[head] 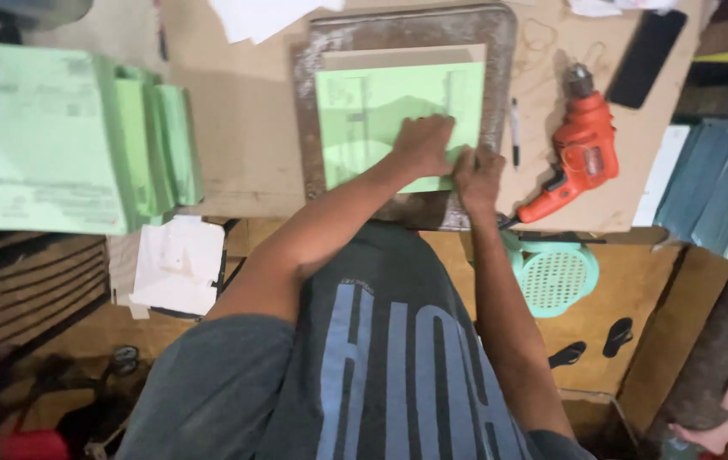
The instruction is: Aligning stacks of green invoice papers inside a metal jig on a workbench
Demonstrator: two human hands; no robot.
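Observation:
A light green printed sheet point(381, 111) lies on top of a beige board on a worn metal plate point(500, 51) at the middle of the brown table. My left hand point(423, 143) presses down on the sheet's lower right part, fingers curled. My right hand point(478, 175) is right beside it at the sheet's lower right corner, fingers closed on the paper's edge. Both forearms reach up from my grey shirt at the bottom of the view.
A tall stack of green sheets point(48, 128) stands at the left. An orange power drill point(581, 153), a pen point(515, 128) and a black phone point(647, 55) lie right of the plate. Blue-grey stacks point(709, 187) sit far right. A teal basket point(554, 274) hangs below the table edge.

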